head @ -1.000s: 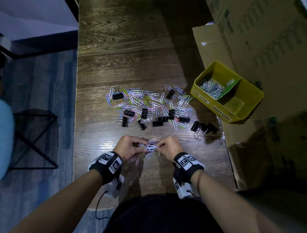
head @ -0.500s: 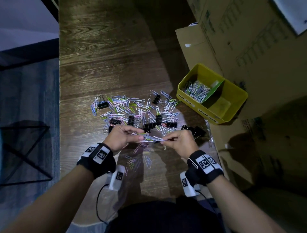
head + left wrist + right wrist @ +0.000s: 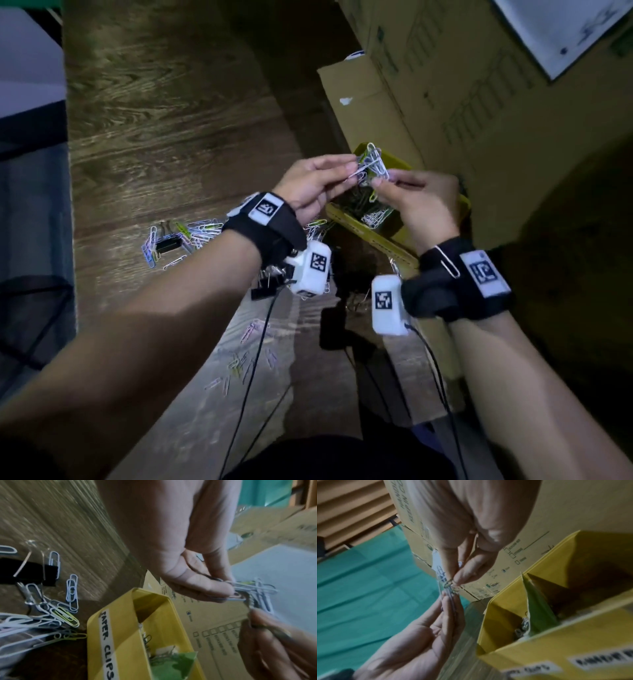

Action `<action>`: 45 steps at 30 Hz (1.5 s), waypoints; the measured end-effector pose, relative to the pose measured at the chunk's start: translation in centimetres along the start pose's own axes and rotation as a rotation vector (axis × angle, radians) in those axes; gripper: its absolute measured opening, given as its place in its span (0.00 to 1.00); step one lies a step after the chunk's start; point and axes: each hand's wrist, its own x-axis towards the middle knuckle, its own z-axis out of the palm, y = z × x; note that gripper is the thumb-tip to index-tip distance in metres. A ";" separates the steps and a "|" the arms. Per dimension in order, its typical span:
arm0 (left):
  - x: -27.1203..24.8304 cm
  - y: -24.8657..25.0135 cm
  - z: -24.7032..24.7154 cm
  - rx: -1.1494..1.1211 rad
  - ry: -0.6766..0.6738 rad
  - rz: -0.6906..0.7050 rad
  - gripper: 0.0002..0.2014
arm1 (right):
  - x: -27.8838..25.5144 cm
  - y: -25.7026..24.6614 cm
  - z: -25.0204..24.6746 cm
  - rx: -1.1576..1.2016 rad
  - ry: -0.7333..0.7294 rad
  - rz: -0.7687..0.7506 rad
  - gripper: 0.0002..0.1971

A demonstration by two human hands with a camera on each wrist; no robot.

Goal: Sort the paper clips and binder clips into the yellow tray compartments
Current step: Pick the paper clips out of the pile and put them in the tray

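Note:
Both hands hold one bunch of paper clips (image 3: 371,164) in the air above the yellow tray (image 3: 363,222). My left hand (image 3: 318,183) pinches the bunch from the left, my right hand (image 3: 416,198) from the right. In the left wrist view the bunch of paper clips (image 3: 254,592) sits between thumb and fingers over the tray's compartment labelled "paper clips" (image 3: 107,642), which holds several clips beside a green divider (image 3: 173,665). Loose paper clips (image 3: 195,229) and a black binder clip (image 3: 168,244) lie on the wooden table. The right wrist view shows the tray (image 3: 556,649) and the pinched clips (image 3: 449,586).
Large cardboard boxes (image 3: 479,120) stand right behind and beside the tray. A few more paper clips (image 3: 239,359) lie near the table's front edge under my left arm. A single clip (image 3: 447,262) hangs on my right wrist strap. Cables (image 3: 253,377) hang from the wrist cameras.
Both hands lifted the gathered bunch of paper clips off the table and carried it right and forward, over the yellow tray. The head view shifted right with them.

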 end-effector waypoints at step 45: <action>-20.4 -13.7 -22.9 1.968 -0.478 0.437 0.24 | -18.8 18.0 9.0 -1.299 -0.956 -0.167 0.37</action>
